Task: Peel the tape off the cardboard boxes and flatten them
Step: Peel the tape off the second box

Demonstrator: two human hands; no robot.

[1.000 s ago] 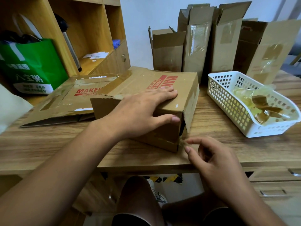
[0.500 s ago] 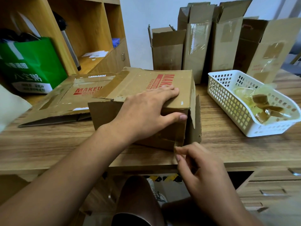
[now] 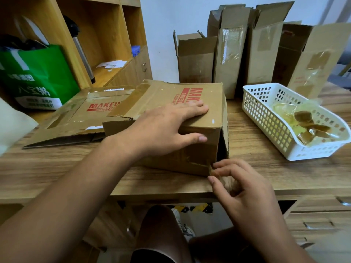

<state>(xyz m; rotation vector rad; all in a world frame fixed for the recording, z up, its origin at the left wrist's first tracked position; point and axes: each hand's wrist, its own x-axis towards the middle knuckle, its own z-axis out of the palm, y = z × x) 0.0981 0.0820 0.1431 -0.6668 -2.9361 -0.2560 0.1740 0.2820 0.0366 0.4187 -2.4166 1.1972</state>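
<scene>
- Cardboard box (image 3: 167, 95) lies on the table (image 3: 281, 171) near its front edge, right end open.
- Tape (image 3: 195, 161) at lower right corner of near face; right hand (image 3: 245, 188) pinches its loose end, thumb against forefinger.
- Left hand (image 3: 163, 130) pressed flat on box top, fingers straight, thumb on near face.
- White basket (image 3: 266, 118) of peeled tape to the right; flattened box (image 3: 81, 118) to the left.

The person is wearing dark, black-looking fabric shorts (image 3: 152, 257), their hem showing at the bottom edge of the view just above a bare knee. Both forearms are showing bare all the way down to the wrists. The bare left hand (image 3: 161, 130) and the bare right hand (image 3: 245, 192) are showing short, plainly trimmed fingernails. Lower down, a pale grey-white laced sneaker (image 3: 183, 225) is peeking out beside the knee, which is partly hiding it.
</scene>
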